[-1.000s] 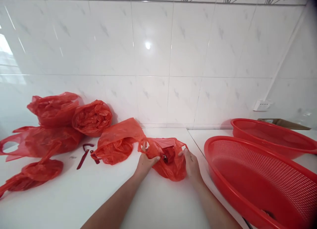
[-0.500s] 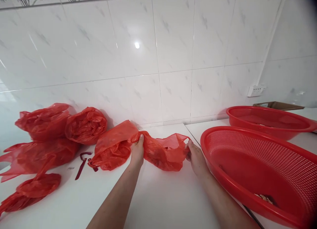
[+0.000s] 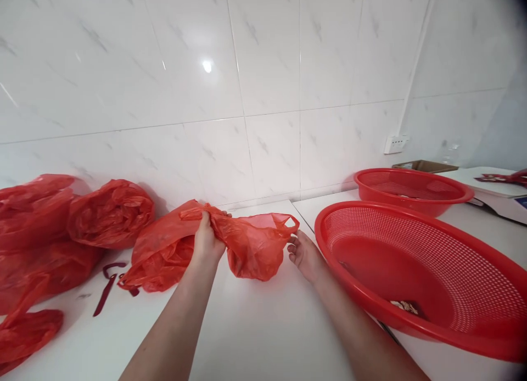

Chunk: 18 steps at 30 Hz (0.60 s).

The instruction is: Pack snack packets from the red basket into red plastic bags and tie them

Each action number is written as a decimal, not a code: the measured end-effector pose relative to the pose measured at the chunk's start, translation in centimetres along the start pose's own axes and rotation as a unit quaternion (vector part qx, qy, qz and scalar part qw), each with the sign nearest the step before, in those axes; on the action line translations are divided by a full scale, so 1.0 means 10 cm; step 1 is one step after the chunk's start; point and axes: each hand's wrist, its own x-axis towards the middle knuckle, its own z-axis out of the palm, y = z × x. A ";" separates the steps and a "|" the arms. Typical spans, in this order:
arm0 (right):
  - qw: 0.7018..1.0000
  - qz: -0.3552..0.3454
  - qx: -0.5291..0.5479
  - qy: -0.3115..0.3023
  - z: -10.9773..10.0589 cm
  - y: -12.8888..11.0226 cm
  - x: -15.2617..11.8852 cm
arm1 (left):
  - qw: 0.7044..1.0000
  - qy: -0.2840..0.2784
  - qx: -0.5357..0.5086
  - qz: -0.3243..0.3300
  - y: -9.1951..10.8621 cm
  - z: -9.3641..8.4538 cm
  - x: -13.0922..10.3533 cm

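Observation:
My left hand is closed around the gathered end of a thin red plastic bag, thumb on top. The bag hangs just above the white table, its mouth spread toward the right, with a handle loop standing up at that side. Beside that loop is my right hand, fingers loosely curved and apart; the fingertips are at or close to the loop's edge, and no firm grip shows. Left of my left hand lies a bulging red plastic bag, partly hidden behind my wrist.
More filled red bags are piled at the left. Dark red scissors lie near them. On the right stand a large red perforated basket, holding a small packet, and a red basin. A white scale is at the far right.
The view has swung right. My right hand has loosened from the bag's handle loop, its fingers now apart. The held bag hangs fuller and more open on its right side.

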 end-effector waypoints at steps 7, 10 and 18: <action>0.993 0.026 -0.118 0.005 0.04 0.27 -0.03 | 1.000 0.006 -0.009 -0.002 -0.25 -0.46 -0.09; 0.983 0.024 -0.183 -0.010 0.10 0.30 -0.05 | 0.996 -0.050 0.077 0.009 -0.42 -0.74 -0.20; 0.940 -0.071 -0.331 0.031 0.37 -0.03 -0.68 | 0.974 -0.080 0.212 -0.014 -0.54 -1.00 -0.36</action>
